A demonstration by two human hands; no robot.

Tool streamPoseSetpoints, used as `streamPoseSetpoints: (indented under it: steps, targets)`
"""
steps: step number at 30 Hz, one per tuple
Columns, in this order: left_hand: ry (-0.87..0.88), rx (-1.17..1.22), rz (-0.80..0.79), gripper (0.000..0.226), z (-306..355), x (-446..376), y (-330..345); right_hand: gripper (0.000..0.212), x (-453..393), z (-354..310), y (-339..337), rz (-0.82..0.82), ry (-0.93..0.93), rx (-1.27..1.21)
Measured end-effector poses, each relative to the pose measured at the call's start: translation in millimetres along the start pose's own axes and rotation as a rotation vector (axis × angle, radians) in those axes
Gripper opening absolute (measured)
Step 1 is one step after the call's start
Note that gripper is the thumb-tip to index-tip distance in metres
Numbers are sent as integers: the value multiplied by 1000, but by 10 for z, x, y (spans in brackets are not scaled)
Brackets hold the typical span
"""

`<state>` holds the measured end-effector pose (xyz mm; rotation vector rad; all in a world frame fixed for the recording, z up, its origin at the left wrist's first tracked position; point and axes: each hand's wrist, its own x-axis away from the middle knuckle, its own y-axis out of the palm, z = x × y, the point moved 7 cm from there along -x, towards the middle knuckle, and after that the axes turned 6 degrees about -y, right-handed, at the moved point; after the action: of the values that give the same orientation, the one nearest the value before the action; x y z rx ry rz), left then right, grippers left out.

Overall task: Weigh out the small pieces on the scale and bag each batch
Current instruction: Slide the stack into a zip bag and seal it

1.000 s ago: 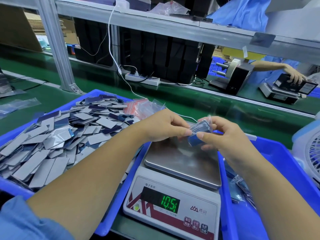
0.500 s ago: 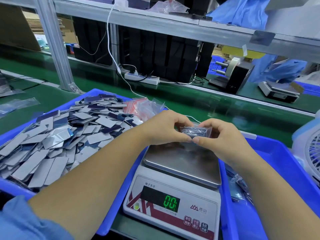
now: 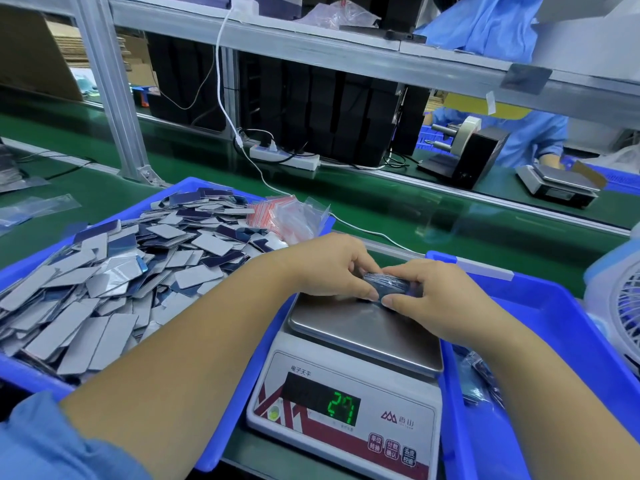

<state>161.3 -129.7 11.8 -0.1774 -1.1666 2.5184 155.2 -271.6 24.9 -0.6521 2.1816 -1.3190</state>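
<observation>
Both the left hand [image 3: 332, 268] and right hand [image 3: 426, 292] pinch a filled bag [image 3: 386, 284] over the scale [image 3: 363, 327], apparently sealing it; next, probably, it goes into the right bin [image 3: 554, 306].

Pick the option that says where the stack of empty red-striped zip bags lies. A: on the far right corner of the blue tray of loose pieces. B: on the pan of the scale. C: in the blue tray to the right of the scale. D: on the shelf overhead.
A: the zip bags lie on the far right corner of the blue tray of loose pieces, left of the scale.
</observation>
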Motion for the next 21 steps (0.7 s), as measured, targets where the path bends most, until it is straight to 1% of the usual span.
streamPoseSetpoints:
  steps: [2,4,6,8,10,12,13,15,17,19,21]
  targets:
    - [0,-10,31,15,3,2,-7,28,2,9,7,-12,-3,32]
    - [-3,26,62,11,-5,12,-39,22,-1,36,-29,44,8,-6]
    - [0,100,82,9,-10,26,-89,16,3,122,-97,150,80,-153]
    - [4,112,89,9,-11,36,-120,11,6,193,-107,193,152,-292]
    - [-1,62,66,12,-36,35,-96,12,5,213,-36,134,199,-293]
    - [-21,10,40,14,-61,36,-51,13,13,202,37,68,228,-210]
    - [-21,8,42,13,-58,35,-46,12,12,196,45,63,237,-181]
    - [5,63,91,12,-25,38,-86,8,8,200,16,95,241,-146]
    - [45,121,187,15,12,53,-174,3,8,198,-36,137,236,-131]
    - [83,162,280,15,43,77,-248,3,12,189,-68,166,223,-139]
    - [88,177,331,14,47,89,-282,6,15,165,-87,186,210,-137]
